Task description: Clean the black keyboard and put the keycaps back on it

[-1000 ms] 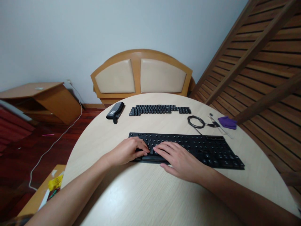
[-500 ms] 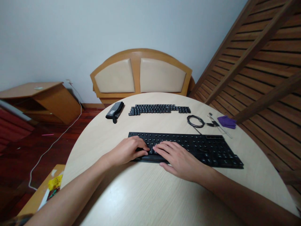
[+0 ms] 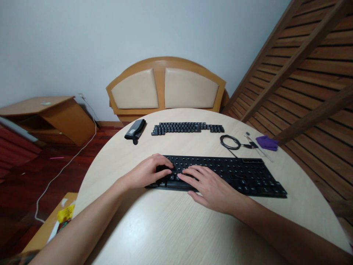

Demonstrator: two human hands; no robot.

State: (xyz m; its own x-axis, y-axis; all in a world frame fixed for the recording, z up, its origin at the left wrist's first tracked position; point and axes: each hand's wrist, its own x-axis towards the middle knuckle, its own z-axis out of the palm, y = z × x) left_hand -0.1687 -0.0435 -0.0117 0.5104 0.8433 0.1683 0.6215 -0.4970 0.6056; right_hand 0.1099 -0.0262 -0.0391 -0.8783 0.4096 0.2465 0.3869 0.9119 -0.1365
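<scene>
A black keyboard [image 3: 248, 176] lies across the middle of the round table, partly covered by both hands. Over its left end is my left hand [image 3: 149, 171], fingers curved, with a gap between thumb and forefinger and nothing visible in it. My right hand [image 3: 208, 187] rests on the keys left of the keyboard's middle, its fingers spread and its thumb at the front edge. Behind the keyboard, loose black keycaps [image 3: 179, 127] are laid out in rows like a keyboard's layout.
On the table [image 3: 154, 228], a folded black cloth or pouch [image 3: 135, 129] lies at the back left. To the right are a coiled black cable [image 3: 230, 142], thin slender tools [image 3: 256, 147] and a purple cloth [image 3: 267, 142]. A wooden headboard [image 3: 161, 88] stands behind the table.
My left hand has shifted slightly left and back over the keyboard, and its thumb and forefinger stand farther apart. My right hand has barely moved.
</scene>
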